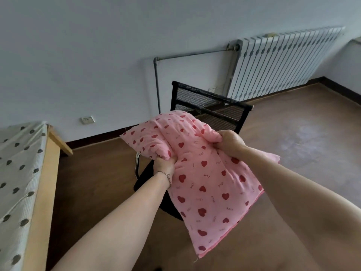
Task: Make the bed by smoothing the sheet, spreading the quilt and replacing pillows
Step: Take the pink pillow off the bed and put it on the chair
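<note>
A pink pillow (205, 178) printed with red hearts hangs in the air above a black chair. My left hand (165, 163) grips its left edge in a fist, a thin bracelet on the wrist. My right hand (230, 142) clutches its upper right edge. The pillow's lower part droops toward me. The bed (42, 192) lies at the far left, its wooden side rail showing. A pale sheet (17, 169) with dark spots covers the mattress. No quilt is in view.
A black mesh-backed chair (209, 106) stands behind and under the pillow. A white radiator (283, 63) with a grey pipe hangs on the far wall. Brown floor (302, 137) spreads to the right of the chair and between chair and bed.
</note>
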A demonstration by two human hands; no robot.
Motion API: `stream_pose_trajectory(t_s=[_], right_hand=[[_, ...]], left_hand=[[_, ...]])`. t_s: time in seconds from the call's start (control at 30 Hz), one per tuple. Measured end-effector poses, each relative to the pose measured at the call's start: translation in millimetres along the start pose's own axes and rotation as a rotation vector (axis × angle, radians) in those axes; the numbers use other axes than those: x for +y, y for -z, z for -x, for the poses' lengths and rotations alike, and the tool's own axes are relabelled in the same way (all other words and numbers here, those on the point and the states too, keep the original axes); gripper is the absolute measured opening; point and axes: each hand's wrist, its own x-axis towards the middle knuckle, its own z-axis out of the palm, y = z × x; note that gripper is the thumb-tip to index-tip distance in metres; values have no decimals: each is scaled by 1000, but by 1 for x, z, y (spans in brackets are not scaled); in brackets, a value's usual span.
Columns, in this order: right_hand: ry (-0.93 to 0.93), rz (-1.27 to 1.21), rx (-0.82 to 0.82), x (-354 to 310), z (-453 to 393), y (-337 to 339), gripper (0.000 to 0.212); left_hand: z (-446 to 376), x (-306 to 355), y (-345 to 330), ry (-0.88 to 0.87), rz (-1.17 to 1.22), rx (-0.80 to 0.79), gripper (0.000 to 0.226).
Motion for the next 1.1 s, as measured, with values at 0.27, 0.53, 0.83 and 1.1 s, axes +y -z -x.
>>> stream_pose_trajectory(t_s=[0.27,0.53,0.83,1.1], right_hand=[[36,121,34,42,-65,-42,16],[20,15,24,108,-122,-113,19],[159,362,43,151,-189,-178,18],[172,395,-16,179,-218,-246,23]], left_hand=[[-71,-45,-48,73,-122,41,45],[-141,-123,-98,141,-250,146,47],[-205,-188,-142,264,-156,204,31],[-252,-233,-137,376,-157,125,64]])
